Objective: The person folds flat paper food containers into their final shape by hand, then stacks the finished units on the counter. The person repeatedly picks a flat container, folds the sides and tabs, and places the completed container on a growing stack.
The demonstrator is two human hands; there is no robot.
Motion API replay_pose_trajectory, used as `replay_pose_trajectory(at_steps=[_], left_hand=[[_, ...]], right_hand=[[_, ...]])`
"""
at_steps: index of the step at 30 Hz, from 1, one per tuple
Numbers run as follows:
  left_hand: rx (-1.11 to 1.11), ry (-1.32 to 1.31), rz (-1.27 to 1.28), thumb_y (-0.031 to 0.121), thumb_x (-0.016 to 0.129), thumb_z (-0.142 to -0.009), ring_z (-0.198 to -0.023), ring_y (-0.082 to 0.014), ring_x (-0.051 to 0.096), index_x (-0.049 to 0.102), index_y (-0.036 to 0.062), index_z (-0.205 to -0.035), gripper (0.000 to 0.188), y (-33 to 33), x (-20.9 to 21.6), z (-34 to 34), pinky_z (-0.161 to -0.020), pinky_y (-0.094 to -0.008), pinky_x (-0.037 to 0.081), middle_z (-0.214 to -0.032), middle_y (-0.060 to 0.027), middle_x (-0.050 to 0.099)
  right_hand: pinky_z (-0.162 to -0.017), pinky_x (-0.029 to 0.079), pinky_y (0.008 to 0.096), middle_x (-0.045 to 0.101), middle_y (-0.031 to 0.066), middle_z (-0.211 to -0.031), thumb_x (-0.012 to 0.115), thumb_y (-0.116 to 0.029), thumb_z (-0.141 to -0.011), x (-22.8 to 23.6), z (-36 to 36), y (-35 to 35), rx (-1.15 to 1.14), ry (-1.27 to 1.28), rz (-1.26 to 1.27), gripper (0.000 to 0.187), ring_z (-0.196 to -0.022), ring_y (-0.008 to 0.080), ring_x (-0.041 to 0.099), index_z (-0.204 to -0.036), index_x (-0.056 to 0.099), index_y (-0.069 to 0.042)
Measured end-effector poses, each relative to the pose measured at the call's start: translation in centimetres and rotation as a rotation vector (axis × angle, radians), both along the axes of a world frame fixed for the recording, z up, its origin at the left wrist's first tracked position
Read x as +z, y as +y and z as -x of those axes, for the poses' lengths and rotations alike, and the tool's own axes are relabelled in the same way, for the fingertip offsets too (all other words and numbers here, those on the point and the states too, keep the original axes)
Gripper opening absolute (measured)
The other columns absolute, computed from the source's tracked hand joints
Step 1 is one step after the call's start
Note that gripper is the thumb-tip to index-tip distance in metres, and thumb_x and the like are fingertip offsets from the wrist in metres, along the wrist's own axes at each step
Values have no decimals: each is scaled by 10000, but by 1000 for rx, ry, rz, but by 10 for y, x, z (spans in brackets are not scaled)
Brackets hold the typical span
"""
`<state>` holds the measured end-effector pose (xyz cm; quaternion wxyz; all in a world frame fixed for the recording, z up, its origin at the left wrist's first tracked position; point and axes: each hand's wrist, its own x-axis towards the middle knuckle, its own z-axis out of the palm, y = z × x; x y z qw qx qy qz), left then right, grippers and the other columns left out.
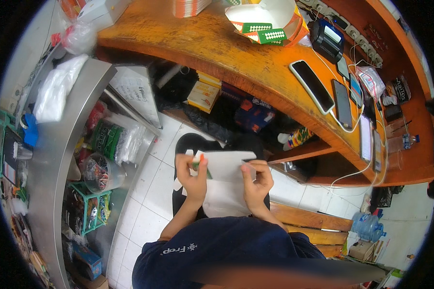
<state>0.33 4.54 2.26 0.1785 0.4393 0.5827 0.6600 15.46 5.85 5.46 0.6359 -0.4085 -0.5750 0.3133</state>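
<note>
white card (225, 166) stretches between your left hand (193, 179) and right hand (256, 186), each pinching its edge, the upper panel's long axis crosswise, the lower part pointing toward you.

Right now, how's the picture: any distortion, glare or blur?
In the head view, the wooden counter bows with fisheye distortion; in that view too, the metal counter has a soft sheen, a smear blurs the lower edge, and the left hand and right hand look fairly clear.
</note>
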Motion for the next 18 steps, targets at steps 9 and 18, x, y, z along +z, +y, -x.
replay_pose_trajectory(at_steps=[9,18], left_hand=[[-538,-945,161,255,495,-985,-1044,-169,579,442,24,-1280,379,-8,3,-17,-872,-333,473,-1137,-76,591],[-166,-36,-67,-23,684,-823,-883,-173,629,695,-25,-914,92,-21,-11,-35,-780,-292,469,-942,-89,648]], right_hand=[[-629,438,283,674,26,-827,773,-14,-684,15,-13,13,323,-590,15,171,-761,191,608,-834,731,-84],[-698,505,290,670,89,-923,763,-33,-717,17,-3,9,111,-343,55,131,-820,199,622,-838,713,-41]])
